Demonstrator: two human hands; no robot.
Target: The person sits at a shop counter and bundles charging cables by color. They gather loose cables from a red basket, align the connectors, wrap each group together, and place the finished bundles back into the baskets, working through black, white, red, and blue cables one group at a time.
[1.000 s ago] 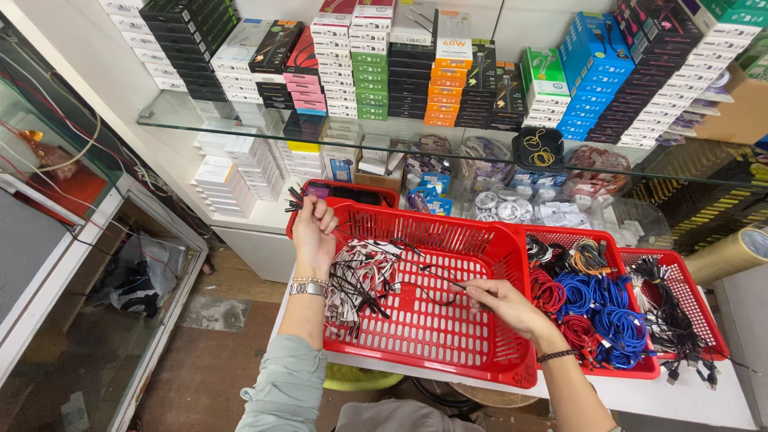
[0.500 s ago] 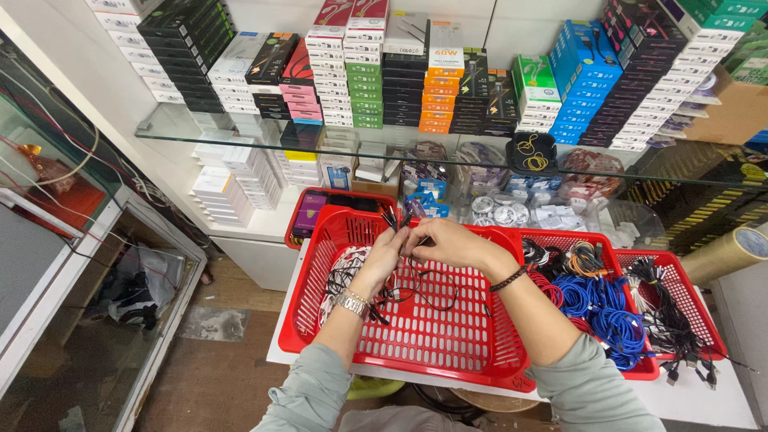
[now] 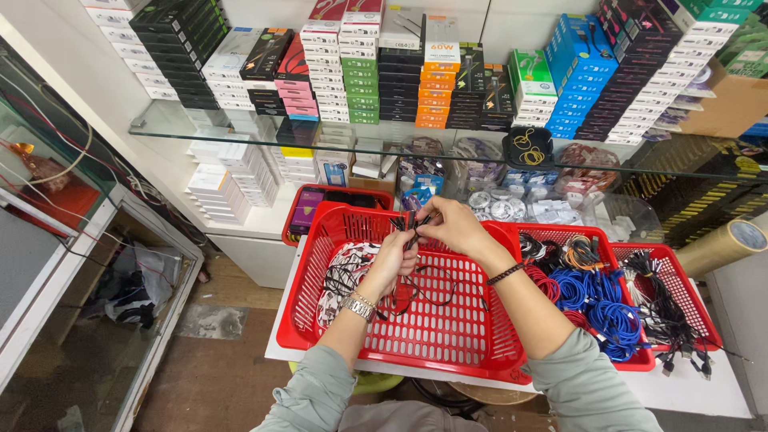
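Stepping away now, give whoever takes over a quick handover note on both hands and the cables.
Left hand and right hand together pinch a thin black cable over the big red basket.
Its slack loops onto the basket floor, uncoiled.
A pile of black-and-white cables lies in the basket's left part.
Blue cables fill the next basket; black cables the far right one.

Thin black cable (image 3: 424, 282) pinched at plug end, dangling loop into red basket (image 3: 448, 336).
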